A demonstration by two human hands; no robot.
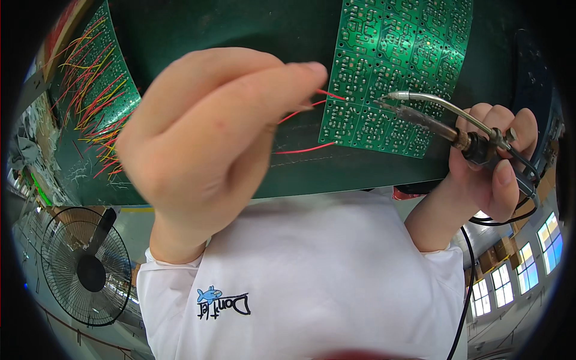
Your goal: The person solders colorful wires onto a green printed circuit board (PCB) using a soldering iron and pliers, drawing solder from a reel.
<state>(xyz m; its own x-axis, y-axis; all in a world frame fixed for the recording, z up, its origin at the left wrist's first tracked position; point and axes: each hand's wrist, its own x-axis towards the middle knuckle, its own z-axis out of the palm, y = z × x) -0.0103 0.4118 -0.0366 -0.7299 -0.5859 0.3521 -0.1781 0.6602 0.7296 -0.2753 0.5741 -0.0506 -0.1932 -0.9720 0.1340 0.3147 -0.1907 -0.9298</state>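
Note:
A large green circuit board panel (pixel 402 66), divided into repeated small boards with many solder points, lies at centre right. My left hand (pixel 204 126) is closed just left of it, thumb and forefinger pinched on a red wire (pixel 331 95) whose far end meets the panel. Two more red wires (pixel 305 149) run from the panel's left edge; one passes behind my hand. My right hand (pixel 489 162) grips a soldering iron (pixel 444 127) with a thin metal solder-feed tube (pixel 447 104) clamped to it. Both tips point at the panel, right of the pinched wire.
A second green board (pixel 123 78) with many red and yellow wires (pixel 96 90) lies at the left of the dark green work surface (pixel 270 30). A black cable (pixel 472 270) hangs below the iron. A fan (pixel 90 270) stands at lower left.

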